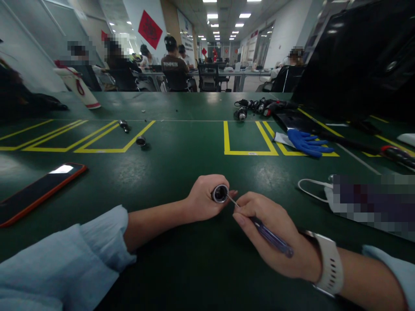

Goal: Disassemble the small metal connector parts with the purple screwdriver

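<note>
My left hand [205, 199] is closed around a dark cylindrical metal part [220, 194], whose round, hollow end faces me. The rest of that part is hidden in my palm. In my right hand [270, 229] is a screwdriver with a see-through purple handle [272, 238], gripped between thumb and fingers. Its thin shaft points up and left, and the tip reaches the rim of the metal part; whether it goes inside I cannot tell. Beyond my left hand, a small metal ring [141, 141] and a small metal fitting [123, 125] lie on the green table [168, 172].
A phone in an orange case [43, 192] lies at left. At right are a blue glove [308, 142], a badge with a white strap [313, 190] and a black-and-red tool [397, 156]. Cables and metal parts [256, 107] sit farther back, near a white cup [81, 88] at far left. People sit beyond.
</note>
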The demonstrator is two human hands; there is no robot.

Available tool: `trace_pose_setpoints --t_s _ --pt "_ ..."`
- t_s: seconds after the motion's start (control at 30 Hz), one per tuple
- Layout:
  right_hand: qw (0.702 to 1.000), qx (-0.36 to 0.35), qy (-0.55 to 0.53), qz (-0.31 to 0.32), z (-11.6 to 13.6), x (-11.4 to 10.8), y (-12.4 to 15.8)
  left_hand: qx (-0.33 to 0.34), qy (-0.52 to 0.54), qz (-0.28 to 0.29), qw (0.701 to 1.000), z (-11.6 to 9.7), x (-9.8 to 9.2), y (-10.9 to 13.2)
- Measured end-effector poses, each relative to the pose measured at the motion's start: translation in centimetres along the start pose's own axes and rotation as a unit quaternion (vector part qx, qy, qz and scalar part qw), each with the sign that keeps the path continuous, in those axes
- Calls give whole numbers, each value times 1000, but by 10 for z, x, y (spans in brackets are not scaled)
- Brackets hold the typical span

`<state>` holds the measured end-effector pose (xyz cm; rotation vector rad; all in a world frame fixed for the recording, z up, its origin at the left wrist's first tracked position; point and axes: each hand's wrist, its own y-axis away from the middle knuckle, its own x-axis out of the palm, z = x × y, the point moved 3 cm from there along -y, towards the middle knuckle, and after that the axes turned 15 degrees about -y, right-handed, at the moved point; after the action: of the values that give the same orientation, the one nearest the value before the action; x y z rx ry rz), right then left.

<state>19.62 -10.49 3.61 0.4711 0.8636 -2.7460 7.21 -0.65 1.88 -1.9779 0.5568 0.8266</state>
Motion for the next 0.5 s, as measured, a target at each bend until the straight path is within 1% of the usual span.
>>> trace_pose_setpoints --t_s 0.23,0.37,0.5 --pt "999 -25 -22 13 -6 -1 4 -6 50 -13 999 0 -3 -2" --pt "998 -35 -30 30 -5 -1 4 3 74 -6 997 -2 -3 -2" --pt "999 -40 -22 3 -3 -3 2 4 66 2 998 -1 -2 -1"
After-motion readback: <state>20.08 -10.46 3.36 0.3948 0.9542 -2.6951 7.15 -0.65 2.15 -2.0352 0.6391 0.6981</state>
